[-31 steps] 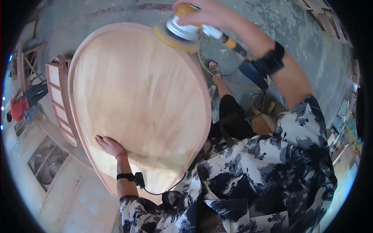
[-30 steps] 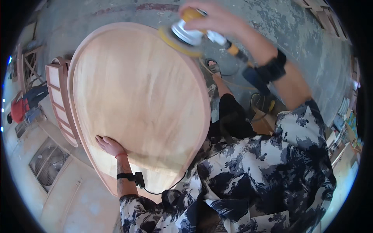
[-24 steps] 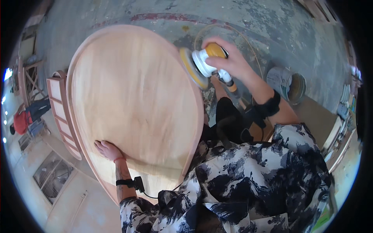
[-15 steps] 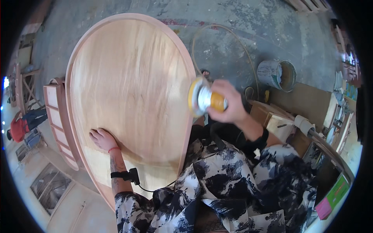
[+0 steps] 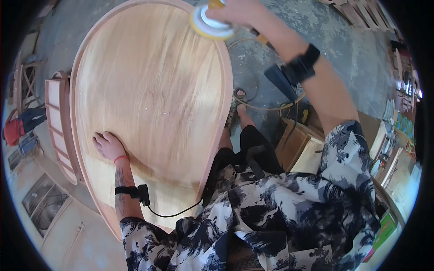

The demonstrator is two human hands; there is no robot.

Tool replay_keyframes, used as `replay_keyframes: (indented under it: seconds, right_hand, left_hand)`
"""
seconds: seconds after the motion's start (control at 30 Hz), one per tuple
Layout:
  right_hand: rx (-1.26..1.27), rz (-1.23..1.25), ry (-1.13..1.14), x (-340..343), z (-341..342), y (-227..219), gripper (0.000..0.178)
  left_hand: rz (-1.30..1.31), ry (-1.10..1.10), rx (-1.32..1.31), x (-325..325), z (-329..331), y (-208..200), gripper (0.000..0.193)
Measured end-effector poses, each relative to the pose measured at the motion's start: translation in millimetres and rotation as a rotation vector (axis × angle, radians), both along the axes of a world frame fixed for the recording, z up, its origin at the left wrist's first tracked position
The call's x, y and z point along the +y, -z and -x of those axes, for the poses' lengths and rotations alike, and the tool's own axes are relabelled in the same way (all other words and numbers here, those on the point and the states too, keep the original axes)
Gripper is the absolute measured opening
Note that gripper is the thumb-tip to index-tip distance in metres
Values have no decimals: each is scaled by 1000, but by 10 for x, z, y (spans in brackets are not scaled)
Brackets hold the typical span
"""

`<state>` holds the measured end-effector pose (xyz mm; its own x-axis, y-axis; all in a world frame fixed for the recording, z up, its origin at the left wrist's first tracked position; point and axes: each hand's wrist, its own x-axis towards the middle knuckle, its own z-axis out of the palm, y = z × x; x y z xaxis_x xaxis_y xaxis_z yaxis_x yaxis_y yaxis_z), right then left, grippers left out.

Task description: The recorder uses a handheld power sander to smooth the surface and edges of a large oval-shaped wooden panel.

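Note:
A large oval wooden panel with a raised rim fills the middle of the view, its grain running lengthwise. My left hand rests flat on the panel's left side, fingers slightly spread and holding nothing. At the far right of the rim, my right hand grips a yellow and silver orbital sander. The sander's round pad is tilted and overlaps the rim; whether it touches the wood I cannot tell. Part of the sander's top is cut off by the picture's upper edge.
A hose trails over the floor right of the panel, near my foot. Close to my right side stands a wooden box. Left of the panel is a framed wooden piece, with a person in red beyond. Wooden pieces lie far right.
My right hand has carried the sander from beside the panel's right edge forward to the far right rim, the arm now stretched out. My left hand stays flat on the panel.

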<state>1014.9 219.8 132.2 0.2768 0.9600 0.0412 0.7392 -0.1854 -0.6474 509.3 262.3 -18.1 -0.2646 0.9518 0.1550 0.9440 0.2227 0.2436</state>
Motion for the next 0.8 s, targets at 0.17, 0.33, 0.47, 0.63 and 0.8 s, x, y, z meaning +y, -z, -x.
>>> replay_keyframes:
  seconds: [0.17,0.33,0.47,0.63,0.8]
  right_hand:
    - [-212,154,-156,-296,341,166,60]
    - [-310,104,-137,-1802,1061,206,54]
    - [-183,33,-332,-2233,1996,517,53]
    - [108,-81,-161,-2386,2105,342,44]
    - [211,-106,166,-2688,1878,335,37]
  left_hand:
    - [-39,-40,60,-23,495,121,56]
    - [-57,64,41,186,-16,374,55]
    - [-52,-1,90,190,362,416,56]
    - [-114,81,86,378,181,566,55]
    - [-48,159,61,475,155,762,57]
